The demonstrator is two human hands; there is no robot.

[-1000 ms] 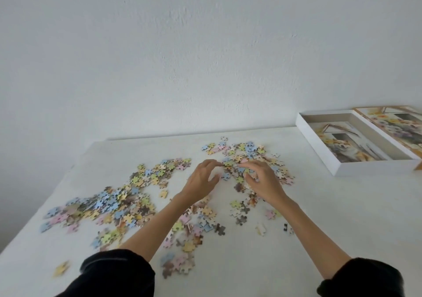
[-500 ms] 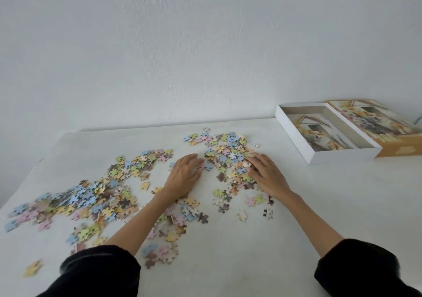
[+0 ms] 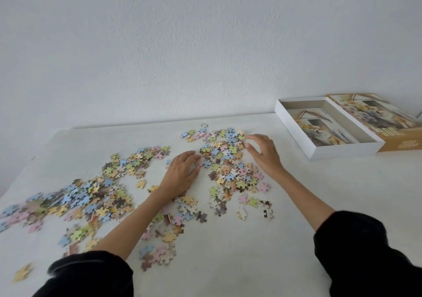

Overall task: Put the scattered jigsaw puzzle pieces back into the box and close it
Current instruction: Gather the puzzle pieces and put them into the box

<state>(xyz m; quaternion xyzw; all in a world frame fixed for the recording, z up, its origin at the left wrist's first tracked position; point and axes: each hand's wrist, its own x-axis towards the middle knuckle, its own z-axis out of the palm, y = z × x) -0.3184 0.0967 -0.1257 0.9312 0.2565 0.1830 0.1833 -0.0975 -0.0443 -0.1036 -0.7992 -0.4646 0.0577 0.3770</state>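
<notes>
White matte tabletop (image 3: 296,246), faintly textured, set against a rough white plaster wall (image 3: 205,45). Flat cardboard puzzle pieces (image 3: 225,159) with knob-and-notch outlines lie loose on it, some pastel blue, pink, green or yellow, some brown or printed. One thick cluster sits mid-table between the hands, a wider spread (image 3: 80,200) lies to the left, a smaller patch (image 3: 169,235) is nearer the person, and a lone yellow piece (image 3: 22,272) sits at the near left. The box base (image 3: 342,154) is a shallow white rectangular tray with thin cardboard walls, at the far right of the tabletop, well apart from the pieces. A printed picture sheet (image 3: 324,134) lies flat inside it. The box lid (image 3: 399,144) has tan sides and a printed picture on top, and lies just beside the base on its right, touching it. Left hand (image 3: 180,175) is palm down and flat, fingers straight and close together, tips touching pieces at the left edge of the mid cluster, gripping nothing. Right hand (image 3: 265,152) is at the right edge of the same cluster, fingers loosely bent and spread, thumb apart from the forefinger, fingertips at the outermost pieces, nothing pinched. Black sleeves (image 3: 365,251) cover both forearms up near the elbows.
</notes>
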